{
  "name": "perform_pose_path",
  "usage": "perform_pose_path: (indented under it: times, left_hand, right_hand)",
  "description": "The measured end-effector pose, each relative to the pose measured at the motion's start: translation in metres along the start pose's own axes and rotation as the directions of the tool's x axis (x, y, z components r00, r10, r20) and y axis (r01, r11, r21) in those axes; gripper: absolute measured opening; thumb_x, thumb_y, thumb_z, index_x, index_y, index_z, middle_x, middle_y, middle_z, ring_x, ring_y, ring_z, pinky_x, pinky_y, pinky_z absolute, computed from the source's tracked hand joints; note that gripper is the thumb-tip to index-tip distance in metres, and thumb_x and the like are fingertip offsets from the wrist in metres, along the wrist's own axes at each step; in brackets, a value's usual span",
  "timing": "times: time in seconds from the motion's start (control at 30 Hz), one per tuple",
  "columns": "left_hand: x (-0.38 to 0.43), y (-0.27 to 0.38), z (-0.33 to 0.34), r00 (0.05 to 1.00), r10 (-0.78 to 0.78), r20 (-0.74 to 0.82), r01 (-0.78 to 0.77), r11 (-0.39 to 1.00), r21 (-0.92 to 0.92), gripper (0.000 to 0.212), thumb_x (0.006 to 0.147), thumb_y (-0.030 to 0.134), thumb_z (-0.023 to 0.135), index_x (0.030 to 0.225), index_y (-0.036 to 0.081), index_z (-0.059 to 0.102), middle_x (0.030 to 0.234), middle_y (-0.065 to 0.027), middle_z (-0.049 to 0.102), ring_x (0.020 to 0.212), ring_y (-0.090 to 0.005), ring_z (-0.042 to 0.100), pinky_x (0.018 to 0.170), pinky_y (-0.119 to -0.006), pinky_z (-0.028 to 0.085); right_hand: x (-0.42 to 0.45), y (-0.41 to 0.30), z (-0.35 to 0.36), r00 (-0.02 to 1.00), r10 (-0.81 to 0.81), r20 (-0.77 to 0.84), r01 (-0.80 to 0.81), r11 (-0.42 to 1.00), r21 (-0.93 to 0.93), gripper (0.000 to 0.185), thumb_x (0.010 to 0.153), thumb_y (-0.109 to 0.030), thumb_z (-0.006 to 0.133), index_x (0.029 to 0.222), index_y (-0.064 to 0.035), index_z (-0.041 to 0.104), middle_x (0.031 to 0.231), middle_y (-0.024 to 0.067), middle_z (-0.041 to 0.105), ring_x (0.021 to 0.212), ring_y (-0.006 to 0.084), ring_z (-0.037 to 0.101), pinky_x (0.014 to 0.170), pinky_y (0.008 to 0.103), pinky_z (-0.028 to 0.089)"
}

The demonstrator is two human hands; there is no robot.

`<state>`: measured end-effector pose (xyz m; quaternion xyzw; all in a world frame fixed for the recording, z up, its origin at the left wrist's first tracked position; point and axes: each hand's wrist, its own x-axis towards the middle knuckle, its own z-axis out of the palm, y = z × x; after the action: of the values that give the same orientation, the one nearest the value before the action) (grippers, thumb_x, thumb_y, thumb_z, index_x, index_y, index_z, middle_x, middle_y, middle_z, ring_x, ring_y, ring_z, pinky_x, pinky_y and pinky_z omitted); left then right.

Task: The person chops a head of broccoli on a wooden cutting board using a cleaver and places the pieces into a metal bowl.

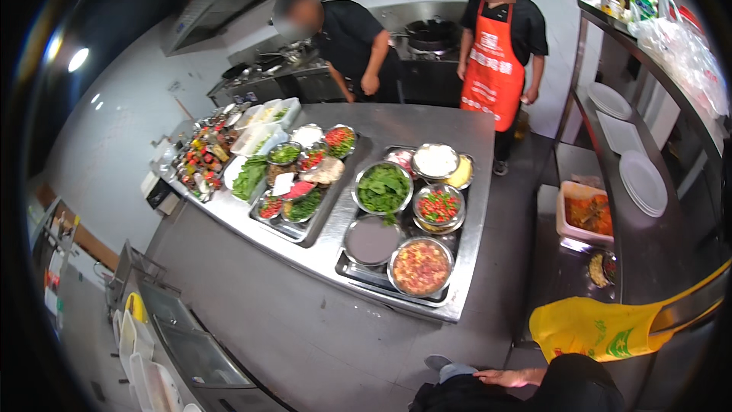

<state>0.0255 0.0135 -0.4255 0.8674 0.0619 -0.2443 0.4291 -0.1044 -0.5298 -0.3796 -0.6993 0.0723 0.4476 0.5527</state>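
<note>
At the bottom edge, my right hand (500,377) lies low against my dark clothing, by a light blue trouser leg; its fingers are too small to read. My left hand is out of view. Before me stands a steel table (326,266) with trays of bowls: leafy greens (383,187), chopped red and green peppers (439,206), a grey-brown paste or liquid (373,240), diced reddish food (421,267) and white food (436,161). Another tray holds greens, peppers and raw-looking meat (327,171). Neither hand touches these.
Two people stand beyond the table, one bending, one in a red apron (493,68). Right, a steel shelf holds white plates (643,183), above a tub of orange-red food (586,214). A yellow printed cloth or bag (600,326) hangs nearby. A glass-topped unit (200,355) stands lower left.
</note>
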Motion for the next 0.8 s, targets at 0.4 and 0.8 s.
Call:
perform_pose_path:
  times: [0.4, 0.8]
  left_hand:
    - [0.014, 0.002, 0.003, 0.988, -0.153, -0.028, 0.155, 0.983, 0.097, 0.037, 0.091, 0.032, 0.07, 0.071, 0.001, 0.071, 0.058, -0.0059, 0.062, 0.051, -0.014, 0.051, 0.047, -0.036, 0.041]
    - [-0.031, 0.009, -0.016, 0.99, -0.111, -0.082, 0.121, 0.983, 0.138, 0.035, 0.091, 0.033, 0.07, 0.079, 0.0, 0.071, 0.062, -0.0075, 0.062, 0.053, -0.0152, 0.052, 0.049, -0.039, 0.043]
  right_hand:
    - [0.048, -0.054, 0.005, 0.9, -0.329, -0.285, 0.423, 0.816, 0.393, 0.041, 0.104, -0.036, 0.05, 0.137, -0.0123, 0.058, 0.134, 0.0018, 0.06, 0.129, 0.0157, 0.049, 0.112, 0.0306, 0.032]
    - [-0.006, -0.01, -0.026, 0.894, 0.17, -0.415, -0.285, 0.93, -0.232, 0.043, 0.095, -0.037, 0.052, 0.131, -0.015, 0.061, 0.13, 0.0192, 0.059, 0.128, 0.034, 0.051, 0.11, 0.0471, 0.037]
